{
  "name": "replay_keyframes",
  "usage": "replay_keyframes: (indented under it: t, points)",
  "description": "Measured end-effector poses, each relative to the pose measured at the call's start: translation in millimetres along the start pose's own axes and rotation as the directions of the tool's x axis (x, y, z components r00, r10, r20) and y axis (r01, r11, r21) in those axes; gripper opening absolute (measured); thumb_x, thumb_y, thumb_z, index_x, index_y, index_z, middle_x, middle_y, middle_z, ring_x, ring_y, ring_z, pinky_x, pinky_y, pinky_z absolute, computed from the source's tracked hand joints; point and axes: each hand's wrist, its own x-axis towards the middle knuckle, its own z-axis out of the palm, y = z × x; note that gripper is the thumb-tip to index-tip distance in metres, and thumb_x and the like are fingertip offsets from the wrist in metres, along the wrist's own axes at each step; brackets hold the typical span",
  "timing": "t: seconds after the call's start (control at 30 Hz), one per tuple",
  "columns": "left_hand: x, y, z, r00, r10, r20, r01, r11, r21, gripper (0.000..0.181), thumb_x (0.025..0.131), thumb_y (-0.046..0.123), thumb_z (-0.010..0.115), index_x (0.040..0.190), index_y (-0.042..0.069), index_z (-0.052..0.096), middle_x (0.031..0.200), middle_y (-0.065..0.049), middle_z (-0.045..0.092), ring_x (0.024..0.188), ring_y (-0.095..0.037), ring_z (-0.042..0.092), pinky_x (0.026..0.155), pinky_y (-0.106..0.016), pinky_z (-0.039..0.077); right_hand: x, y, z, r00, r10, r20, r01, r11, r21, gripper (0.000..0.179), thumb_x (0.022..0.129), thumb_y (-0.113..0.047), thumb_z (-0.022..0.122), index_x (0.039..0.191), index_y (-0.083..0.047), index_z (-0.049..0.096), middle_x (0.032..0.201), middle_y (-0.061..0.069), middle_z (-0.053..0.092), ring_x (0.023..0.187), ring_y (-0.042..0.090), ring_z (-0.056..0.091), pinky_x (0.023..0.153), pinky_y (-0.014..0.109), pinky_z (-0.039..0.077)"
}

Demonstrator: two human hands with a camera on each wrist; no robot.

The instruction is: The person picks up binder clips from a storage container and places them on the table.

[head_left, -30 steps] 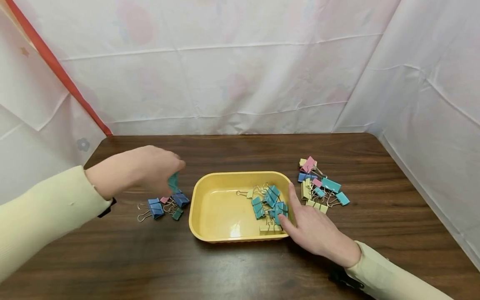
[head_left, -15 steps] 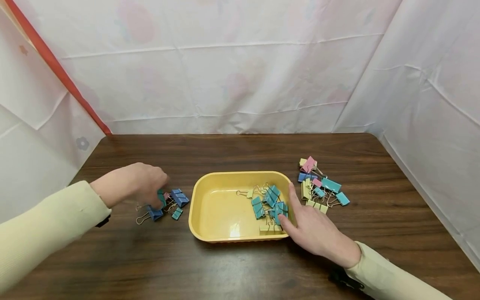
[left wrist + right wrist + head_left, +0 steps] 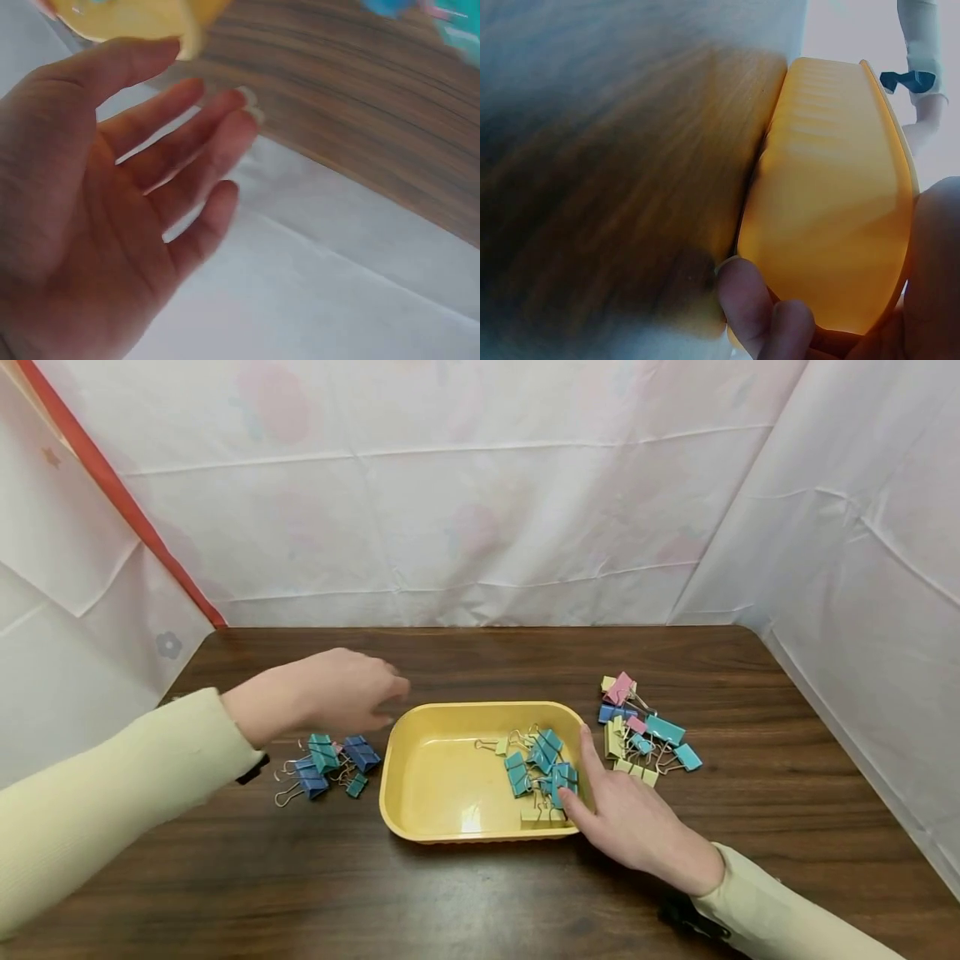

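Note:
My left hand (image 3: 341,689) is raised beside the back left corner of the yellow plastic tray (image 3: 442,716). Nothing is in its loosely spread fingers, as the left wrist view shows the palm (image 3: 97,247) bare. With my right hand (image 3: 633,818) I grip the tray's right end, thumb over the rim and fingertips (image 3: 742,296) low on the outer wall. Inside the tray, teal binder clips (image 3: 545,749) and pale yellow binder clips (image 3: 543,818) lie bunched at the right. Left of the tray is a small pile with a teal binder clip (image 3: 323,753) over a blue binder clip (image 3: 310,778).
To the right of the tray lies a mixed pile of binder clips, among them a pink one (image 3: 619,688) and a teal one (image 3: 665,730). A white curtain (image 3: 465,527) hangs behind the dark wooden table (image 3: 465,910).
My left hand carried a teal binder clip left, set it down on the left pile, and came back up and right with nothing in it. The right hand kept its grip on the tray.

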Motion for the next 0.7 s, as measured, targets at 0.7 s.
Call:
replay_keyframes:
  t: [0.7]
  points:
    - [105.3, 100.1, 28.8, 0.971, 0.241, 0.0, -0.234, 0.943, 0.235, 0.006, 0.09, 0.016, 0.064, 0.09, 0.021, 0.068, 0.086, 0.006, 0.067, 0.066, -0.011, 0.056, 0.058, -0.034, 0.051, 0.7, -4, 3, 0.999, 0.02, 0.029, -0.02, 1.0, 0.017, 0.087, 0.1, -0.046, 0.051, 0.159, -0.003, 0.004, 0.052, -0.003, 0.045, 0.047, 0.01, 0.045, 0.048, 0.032, 0.038]
